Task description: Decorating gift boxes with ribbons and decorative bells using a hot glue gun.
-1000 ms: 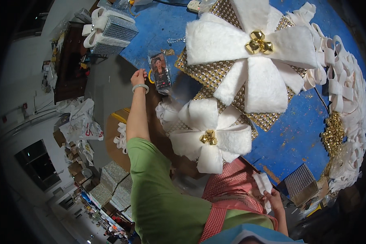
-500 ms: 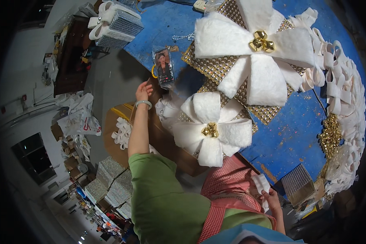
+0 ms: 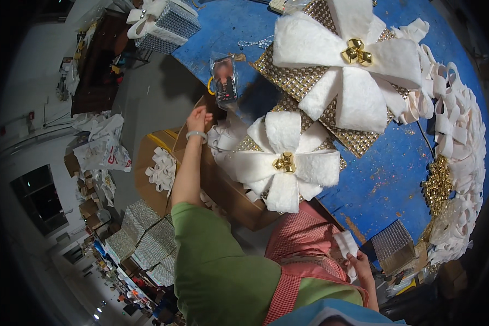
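Note:
At the left, my bare left hand [image 3: 199,120] is closed, its fingers curled beside the rim of a cardboard box [image 3: 221,186]. Whether it grips the rim or anything small is not visible. Low on the right, against the checked apron, my right hand [image 3: 357,264] holds a white fabric strip [image 3: 345,244]. In front of me lies a smaller gold-studded piece with a white plush bow [image 3: 319,167] and gold bells [image 3: 284,162] at its middle. A larger bow [image 3: 360,100] of the same kind lies beyond it on the blue table.
A bagged phone-like item [image 3: 225,81] lies at the blue table's [image 3: 386,157] left edge. White loops [image 3: 462,130] and gold bells [image 3: 437,178] are heaped along the right. Silver boxes [image 3: 141,220] are stacked at lower left. Another carton [image 3: 153,157] holds white loops.
My left hand has shifted slightly to the right, and its fingers have curled in. My right hand keeps the white strip in about the same place. The whole view has shifted a little.

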`<state>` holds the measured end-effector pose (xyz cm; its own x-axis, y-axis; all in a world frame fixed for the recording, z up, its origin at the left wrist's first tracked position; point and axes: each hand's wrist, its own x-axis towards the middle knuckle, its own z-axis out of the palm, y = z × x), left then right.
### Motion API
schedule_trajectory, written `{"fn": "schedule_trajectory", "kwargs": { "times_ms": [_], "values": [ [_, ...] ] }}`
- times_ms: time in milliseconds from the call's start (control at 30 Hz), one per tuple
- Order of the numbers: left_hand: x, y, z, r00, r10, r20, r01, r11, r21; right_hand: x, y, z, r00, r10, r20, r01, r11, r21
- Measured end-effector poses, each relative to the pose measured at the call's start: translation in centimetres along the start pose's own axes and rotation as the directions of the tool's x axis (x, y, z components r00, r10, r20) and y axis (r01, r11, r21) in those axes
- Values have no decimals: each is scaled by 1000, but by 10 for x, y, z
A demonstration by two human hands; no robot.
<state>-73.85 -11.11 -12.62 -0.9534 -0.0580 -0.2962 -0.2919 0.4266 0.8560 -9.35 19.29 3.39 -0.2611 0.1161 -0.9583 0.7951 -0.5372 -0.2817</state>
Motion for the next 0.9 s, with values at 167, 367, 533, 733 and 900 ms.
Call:
{"fn": "schedule_trajectory", "kwargs": {
  "times_ms": [167,367,533,733,900],
  "values": [
    [42,20,31,961,276,-2,-266,929,257,0,1,0,997,37,-72,-41,998,-50],
    [77,30,54,970,168,178,-209,946,248,0,10,-1,995,46,-92,-48,999,-23],
    [78,39,60,943,70,324,-166,946,280,2,16,-1,994,57,-95,-58,998,-10],
    [72,52,59,936,61,348,-183,927,328,4,13,2,996,53,-77,-54,998,-14],
    [75,51,57,906,56,420,-211,920,331,5,11,4,1000,27,7,-27,999,17]
  ]
}}
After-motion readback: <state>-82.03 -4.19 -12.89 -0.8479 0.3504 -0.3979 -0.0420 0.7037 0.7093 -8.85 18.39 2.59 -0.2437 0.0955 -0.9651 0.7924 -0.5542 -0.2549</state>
